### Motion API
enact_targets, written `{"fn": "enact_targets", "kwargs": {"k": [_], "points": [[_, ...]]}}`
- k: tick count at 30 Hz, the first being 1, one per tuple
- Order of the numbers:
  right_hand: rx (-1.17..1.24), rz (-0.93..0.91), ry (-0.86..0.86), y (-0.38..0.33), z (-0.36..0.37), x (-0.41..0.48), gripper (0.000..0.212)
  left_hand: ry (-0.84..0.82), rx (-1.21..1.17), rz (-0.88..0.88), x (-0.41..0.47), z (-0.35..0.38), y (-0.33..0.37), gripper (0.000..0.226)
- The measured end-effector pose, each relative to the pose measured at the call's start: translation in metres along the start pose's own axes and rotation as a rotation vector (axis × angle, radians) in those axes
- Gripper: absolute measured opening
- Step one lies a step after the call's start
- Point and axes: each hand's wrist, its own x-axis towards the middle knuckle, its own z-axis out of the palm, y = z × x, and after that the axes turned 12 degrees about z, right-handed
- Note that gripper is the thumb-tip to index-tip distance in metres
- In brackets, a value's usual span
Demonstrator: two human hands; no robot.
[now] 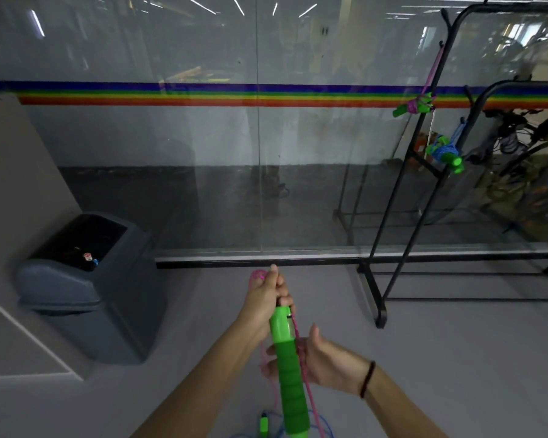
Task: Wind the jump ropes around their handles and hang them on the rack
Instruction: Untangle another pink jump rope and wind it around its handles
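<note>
A green jump rope handle (290,368) with a pink rope (302,365) stands nearly upright low in the middle. My left hand (266,295) grips the handle's top end and pinches a loop of the pink rope. My right hand (325,358) wraps around the handle's foam grip from behind, with rope running under its fingers. A black rack (402,216) stands at the right. On it hang a wound pink rope bundle (413,105) and a wound blue rope bundle (445,151). A blue rope with a green handle (264,425) lies on the floor below.
A dark grey waste bin (89,292) stands at the left beside a beige wall. A glass partition (234,153) with a rainbow stripe runs across ahead. Bicycles (525,159) stand behind the glass at the right. Grey floor lies between me and the rack.
</note>
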Motion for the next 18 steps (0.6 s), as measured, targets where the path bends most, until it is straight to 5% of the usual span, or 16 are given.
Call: {"fn": "enact_targets", "kwargs": {"k": [5,10,14,16,18], "points": [[0.044,-0.267,0.270,-0.004,0.032,0.003,0.042,-0.010,0.067,0.052,0.013,0.010,0.009,0.034],[-0.157,-0.467,0.657,-0.041,0.038,0.000,0.011,-0.313,0.274,-0.150,0.001,-0.003,0.012,0.019],[-0.468,-0.302,0.613,-0.064,0.043,-0.007,0.011,-0.191,0.240,-0.182,0.005,-0.016,0.016,0.018],[-0.736,-0.250,0.840,-0.080,0.036,-0.006,0.024,-0.103,0.293,-0.123,0.005,-0.025,0.020,0.009],[-0.640,-0.285,0.928,-0.101,0.032,-0.003,0.029,-0.110,0.374,-0.097,0.000,-0.039,0.020,0.012]]}}
